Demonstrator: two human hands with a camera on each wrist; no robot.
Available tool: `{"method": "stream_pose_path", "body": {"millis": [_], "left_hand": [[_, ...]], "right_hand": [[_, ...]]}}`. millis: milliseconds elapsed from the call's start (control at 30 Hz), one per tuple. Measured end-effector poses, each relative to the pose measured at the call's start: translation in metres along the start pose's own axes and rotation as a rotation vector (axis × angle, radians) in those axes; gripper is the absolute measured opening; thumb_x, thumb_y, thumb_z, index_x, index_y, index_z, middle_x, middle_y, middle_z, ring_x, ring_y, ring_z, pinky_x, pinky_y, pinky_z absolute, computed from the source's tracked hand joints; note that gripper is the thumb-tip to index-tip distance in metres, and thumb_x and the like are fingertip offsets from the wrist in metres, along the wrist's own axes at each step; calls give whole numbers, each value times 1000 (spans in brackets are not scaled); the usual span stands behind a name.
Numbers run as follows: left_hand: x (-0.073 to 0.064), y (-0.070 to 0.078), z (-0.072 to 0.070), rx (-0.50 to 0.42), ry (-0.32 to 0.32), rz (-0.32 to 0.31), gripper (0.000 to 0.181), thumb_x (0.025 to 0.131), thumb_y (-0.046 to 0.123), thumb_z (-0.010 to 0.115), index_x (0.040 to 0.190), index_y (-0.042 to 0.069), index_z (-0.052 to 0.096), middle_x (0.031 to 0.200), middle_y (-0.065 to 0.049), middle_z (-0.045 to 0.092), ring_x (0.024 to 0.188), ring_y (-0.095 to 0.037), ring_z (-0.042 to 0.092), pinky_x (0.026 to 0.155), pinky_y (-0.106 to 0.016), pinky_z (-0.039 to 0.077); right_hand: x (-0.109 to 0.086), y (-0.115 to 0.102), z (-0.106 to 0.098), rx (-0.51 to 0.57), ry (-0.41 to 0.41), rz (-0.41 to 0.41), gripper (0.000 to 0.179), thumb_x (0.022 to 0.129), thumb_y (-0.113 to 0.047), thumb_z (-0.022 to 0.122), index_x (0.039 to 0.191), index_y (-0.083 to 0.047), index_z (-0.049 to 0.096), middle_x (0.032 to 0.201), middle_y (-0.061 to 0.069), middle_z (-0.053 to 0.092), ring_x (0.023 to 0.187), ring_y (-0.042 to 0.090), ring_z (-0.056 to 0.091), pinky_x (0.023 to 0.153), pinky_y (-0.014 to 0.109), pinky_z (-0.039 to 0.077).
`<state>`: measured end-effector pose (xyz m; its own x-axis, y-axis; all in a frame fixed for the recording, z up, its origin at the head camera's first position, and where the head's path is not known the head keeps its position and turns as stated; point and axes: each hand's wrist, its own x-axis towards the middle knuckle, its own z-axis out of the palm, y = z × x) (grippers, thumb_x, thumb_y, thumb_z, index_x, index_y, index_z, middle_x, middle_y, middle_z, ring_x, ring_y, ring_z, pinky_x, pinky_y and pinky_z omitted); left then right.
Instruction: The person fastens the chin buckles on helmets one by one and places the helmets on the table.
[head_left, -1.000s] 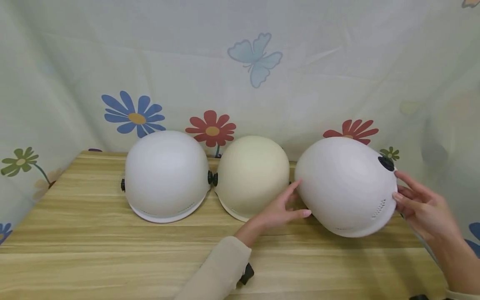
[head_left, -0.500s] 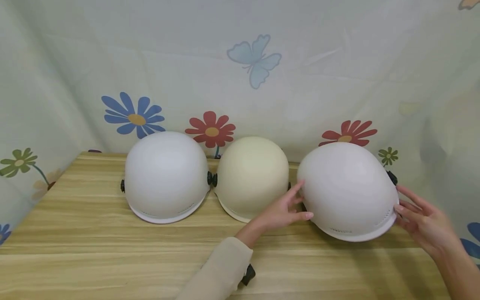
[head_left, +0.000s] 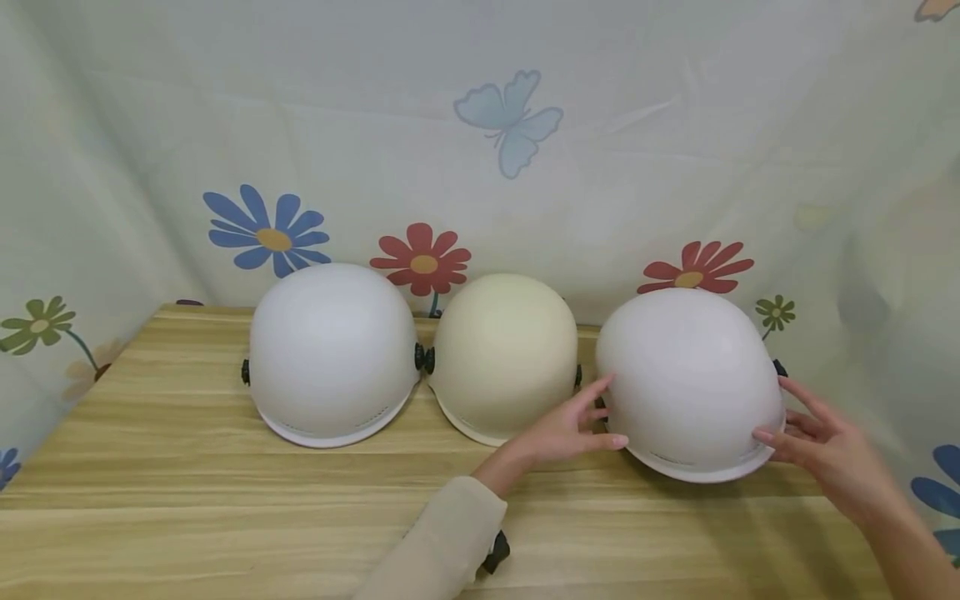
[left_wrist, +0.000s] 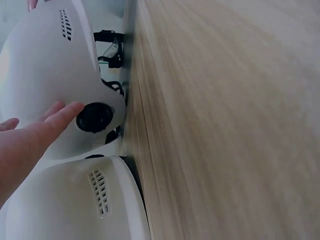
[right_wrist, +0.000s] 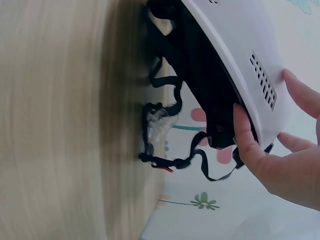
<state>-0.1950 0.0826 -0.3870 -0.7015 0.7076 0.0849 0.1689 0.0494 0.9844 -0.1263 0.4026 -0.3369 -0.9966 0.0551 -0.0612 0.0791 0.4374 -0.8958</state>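
Three rounded helmets are lined up on the wooden table. The rightmost, a white helmet [head_left: 690,375], tilts with its right side raised; black chin straps [right_wrist: 177,162] hang below its rim in the right wrist view. My right hand [head_left: 832,454] grips that raised rim, one digit under the edge and others on the outer shell. My left hand [head_left: 566,429] is at the helmet's left side with fingers extended, one fingertip right by the black round side knob [left_wrist: 95,117] in the left wrist view. Just left of it stands a cream helmet [head_left: 506,354].
Another white helmet [head_left: 333,354] stands at the left, its side knob against the cream one's. Behind hangs a pale curtain [head_left: 637,167] printed with flowers and a butterfly. The wooden table [head_left: 187,508] extends in front of the row.
The rightmost helmet has come down and levelled out, its right side dropping toward the table. My right hand has lowered with it and shifted slightly left; the left hand has barely moved.
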Motion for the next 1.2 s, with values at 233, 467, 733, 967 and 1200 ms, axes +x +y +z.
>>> {"method": "stream_pose_path", "body": {"millis": [233, 467, 733, 967, 1200], "left_hand": [[1, -4, 0, 0, 11, -14, 78, 86, 20, 65, 147, 24, 16, 150, 3, 16, 129, -20, 34, 95, -31, 38], [4, -7, 2, 57, 28, -29, 79, 86, 24, 65, 147, 21, 15, 148, -1, 23, 129, -23, 35, 101, -39, 32], [11, -13, 5, 120, 12, -49, 79, 86, 23, 65, 147, 16, 14, 147, -4, 26, 129, -24, 34, 103, -34, 28], [15, -14, 9, 138, 30, -68, 78, 86, 24, 64, 147, 16, 15, 147, -4, 27, 130, -22, 33, 103, -32, 28], [16, -15, 10, 126, 34, -85, 79, 86, 26, 64, 147, 18, 15, 148, -1, 25, 130, -20, 32, 104, -33, 27]], "right_hand": [[6, 3, 17, 36, -8, 9, 85, 88, -13, 62, 148, -13, 0, 120, 25, 41, 83, 6, 60, 72, 31, 53], [13, 16, 27, 238, 0, 45, 89, 86, -6, 62, 148, -16, -2, 130, 37, 20, 82, 6, 60, 72, 30, 52], [23, 43, 25, 324, -52, 33, 88, 87, -3, 60, 148, -18, -2, 116, 18, 39, 88, 10, 61, 77, 31, 50], [44, 86, 15, 359, -49, -26, 85, 86, -5, 63, 147, -29, 8, 118, 12, 37, 94, 11, 59, 79, 30, 50], [42, 66, 23, 208, 1, 38, 90, 84, -14, 67, 147, -30, 5, 141, 24, 15, 93, -1, 54, 77, 21, 48]]}}
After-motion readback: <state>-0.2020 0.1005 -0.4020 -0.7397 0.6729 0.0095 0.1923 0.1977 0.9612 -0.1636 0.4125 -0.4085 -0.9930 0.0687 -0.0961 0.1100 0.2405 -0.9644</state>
